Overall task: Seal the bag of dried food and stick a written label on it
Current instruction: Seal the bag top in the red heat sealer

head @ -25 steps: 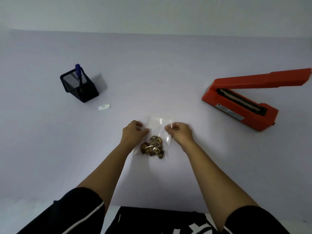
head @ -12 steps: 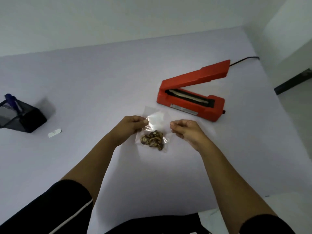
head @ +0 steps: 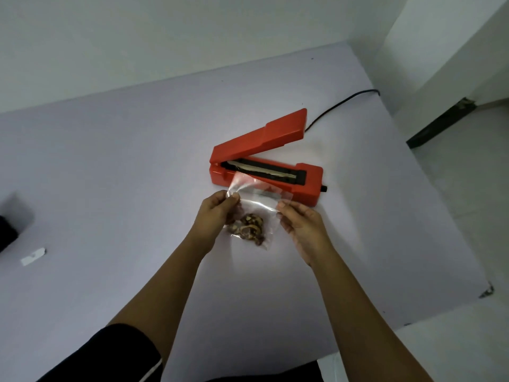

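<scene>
surface (head: 110,166) of pale lilac fills most of the view, with white walls behind and a floor dropping away on the right. sealer (head: 265,164), red, sits just beyond the hands with its lid arm raised at an angle, the dark sealing strip exposed along its base; its long axis runs left to right, slightly tilted, and a black cord (head: 341,106) trails from its far end toward the surface's back corner. small white label (head: 33,256) lies flat well to the left, near a dark object (head: 7,230) cut off by the frame edge. nothing stands between the bag and the sealer's open mouth. bag (head: 254,205), clear plastic, is held in front of the sealer, its upper edge overlapping the sealer's front face in the view; whether it touches cannot be told. its long axis runs away from the person, open end pointing toward the sealer, and the dried food (head: 249,230) is bunched in the near end. left hand (head: 217,213) pinches the bag's left upper edge between thumb and fingers, a closed grip on the plastic. right hand (head: 301,224) holds the right edge the same way, thumb on top. both forearms reach forward from the lower frame, converging on the bag, a black sleeve (head: 115,354) on the left upper arm.
</scene>
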The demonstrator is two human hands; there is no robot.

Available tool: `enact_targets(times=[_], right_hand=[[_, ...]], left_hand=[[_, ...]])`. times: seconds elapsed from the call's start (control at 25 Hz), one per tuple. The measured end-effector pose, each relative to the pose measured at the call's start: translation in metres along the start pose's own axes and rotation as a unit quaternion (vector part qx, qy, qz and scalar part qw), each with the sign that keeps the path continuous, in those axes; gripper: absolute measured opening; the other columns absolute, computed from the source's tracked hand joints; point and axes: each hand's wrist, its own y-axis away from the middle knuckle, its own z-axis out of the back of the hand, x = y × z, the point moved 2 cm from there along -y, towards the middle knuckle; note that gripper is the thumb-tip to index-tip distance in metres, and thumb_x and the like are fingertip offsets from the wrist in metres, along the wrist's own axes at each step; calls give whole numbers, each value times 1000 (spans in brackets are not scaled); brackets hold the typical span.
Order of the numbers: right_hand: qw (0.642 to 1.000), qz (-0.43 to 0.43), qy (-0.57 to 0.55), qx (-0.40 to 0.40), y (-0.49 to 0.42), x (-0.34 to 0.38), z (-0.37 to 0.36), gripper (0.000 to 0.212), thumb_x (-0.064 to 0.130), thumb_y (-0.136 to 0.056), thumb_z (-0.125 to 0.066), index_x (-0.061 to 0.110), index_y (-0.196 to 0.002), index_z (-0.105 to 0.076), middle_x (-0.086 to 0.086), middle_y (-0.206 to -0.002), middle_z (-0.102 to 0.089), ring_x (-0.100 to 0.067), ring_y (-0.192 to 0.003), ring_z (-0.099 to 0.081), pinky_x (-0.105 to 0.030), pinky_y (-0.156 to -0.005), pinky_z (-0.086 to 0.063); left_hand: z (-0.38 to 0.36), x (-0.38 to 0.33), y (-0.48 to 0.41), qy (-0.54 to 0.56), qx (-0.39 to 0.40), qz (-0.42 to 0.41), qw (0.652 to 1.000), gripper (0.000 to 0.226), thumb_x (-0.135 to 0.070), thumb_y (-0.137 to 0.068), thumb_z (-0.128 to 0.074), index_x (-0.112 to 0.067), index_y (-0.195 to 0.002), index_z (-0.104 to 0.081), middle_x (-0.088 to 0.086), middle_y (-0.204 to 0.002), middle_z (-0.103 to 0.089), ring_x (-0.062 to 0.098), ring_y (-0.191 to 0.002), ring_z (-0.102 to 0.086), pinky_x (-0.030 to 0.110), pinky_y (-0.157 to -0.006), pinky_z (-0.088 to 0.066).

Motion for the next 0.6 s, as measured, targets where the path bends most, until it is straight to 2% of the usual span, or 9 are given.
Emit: enact_targets(times=[0.16, 0.28, 0.36, 0.48, 0.6], right_hand=[[1000, 22, -16, -3, -2, 7, -2, 10, 8, -84, -64, 16, -80, -69, 0, -77, -67, -12, -76, -61, -25, -82, -50], [997, 59, 3, -41, -4, 7, -1, 9, 11, -83, -66, 19, -83, -69, 0, -84, -68, -13, -81, -63, -28, -85, -51], [993, 81, 7, -84, -5, 7, -2, 10, 11, -82, -67, 19, -85, -61, 0, -84, -68, -12, -80, -64, -27, -81, -50], [982, 99, -27, -156, -5, 5, -2, 31, 11, -79, -71, 19, -86, -43, 2, -83, -65, -13, -78, -64, -24, -78, -51], [978, 93, -36, -185, -6, 6, -4, 37, 11, -79, -71, 17, -87, -36, 2, -82, -61, -9, -74, -61, -20, -74, -50]], left_hand=[[-4, -2, 0, 18, -31, -16, 999, 23, -25, -94, -52, -8, -87, -66, 10, -82, -68, 21, -79, -66, 29, -75, -55], [-10, -1, 1, 17, -56, -14, 998, 25, -27, -94, -52, -12, -79, -65, 5, -75, -66, 17, -73, -63, 28, -70, -53], [-13, -2, 0, 20, -61, -6, 998, 25, -27, -94, -52, -11, -79, -65, 4, -73, -65, 17, -72, -63, 28, -68, -52], [-15, -3, 1, 36, -60, -12, 997, 23, -28, -92, -55, -8, -86, -67, 4, -76, -68, 15, -70, -66, 24, -64, -54], [-17, -3, 0, 45, -63, -13, 997, 21, -27, -90, -59, -8, -86, -68, 3, -76, -70, 13, -68, -68, 23, -63, -54]])
